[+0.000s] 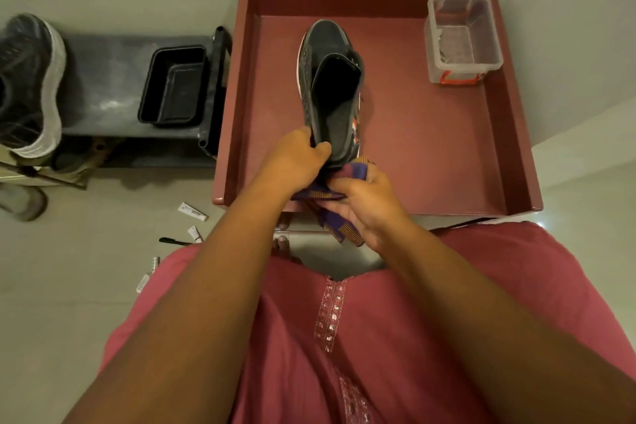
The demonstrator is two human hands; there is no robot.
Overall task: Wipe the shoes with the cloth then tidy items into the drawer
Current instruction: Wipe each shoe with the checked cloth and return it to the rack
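Observation:
My left hand (296,158) grips the heel of a dark grey shoe (330,79), held toe away from me above the open reddish drawer (430,148). Beneath the heel my right hand (364,206) is closed on a purple and orange patterned cloth (339,182), which is pressed against the shoe's back and right side. Part of the cloth hangs below my right hand. A second grey shoe with a white sole (31,83) rests on a low black rack at the far left.
A clear plastic box with a red clip (461,38) stands in the drawer's far right corner. A black tray (173,84) sits on the black rack (113,79). Small white tubes (192,212) and a dark thin tool (173,241) lie scattered on the floor at left.

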